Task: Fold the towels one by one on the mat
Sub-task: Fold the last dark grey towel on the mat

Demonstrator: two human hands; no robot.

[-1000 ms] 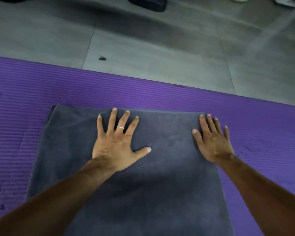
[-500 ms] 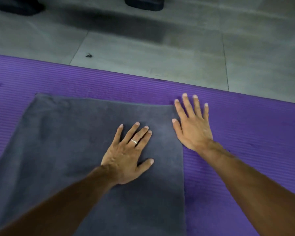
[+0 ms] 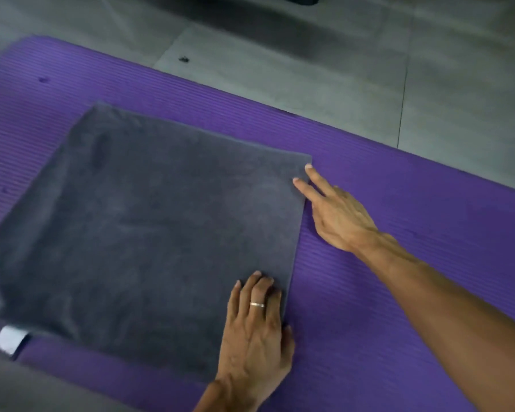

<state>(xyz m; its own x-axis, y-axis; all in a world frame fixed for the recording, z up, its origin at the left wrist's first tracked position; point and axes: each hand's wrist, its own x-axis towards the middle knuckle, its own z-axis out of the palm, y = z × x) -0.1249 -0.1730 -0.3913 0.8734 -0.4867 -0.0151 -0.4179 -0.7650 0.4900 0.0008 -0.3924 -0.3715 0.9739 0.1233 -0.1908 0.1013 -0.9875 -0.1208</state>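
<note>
A grey towel (image 3: 161, 227) lies flat on the purple mat (image 3: 399, 248), which is spread on a tiled floor (image 3: 280, 69). The towel's right edge runs near the middle of the mat, and its far edge sits close to the mat's far edge. The left hand (image 3: 256, 328) rests flat on the towel's near right corner, fingers straight and together. The right hand (image 3: 336, 212) lies open beside the right edge, two fingertips (image 3: 298, 181) touching the cloth just short of its far right corner, while the other fingers cannot be seen clearly.

The step looks like taking this right edge for the next fold. To do it well, both corners should be pinched together, lifted evenly and carried across to the opposite edge, with the corners matched before pressing down. A white label (image 3: 9, 341) shows at the towel's near left corner, and more grey fabric (image 3: 27, 388) lies at the near left.
</note>
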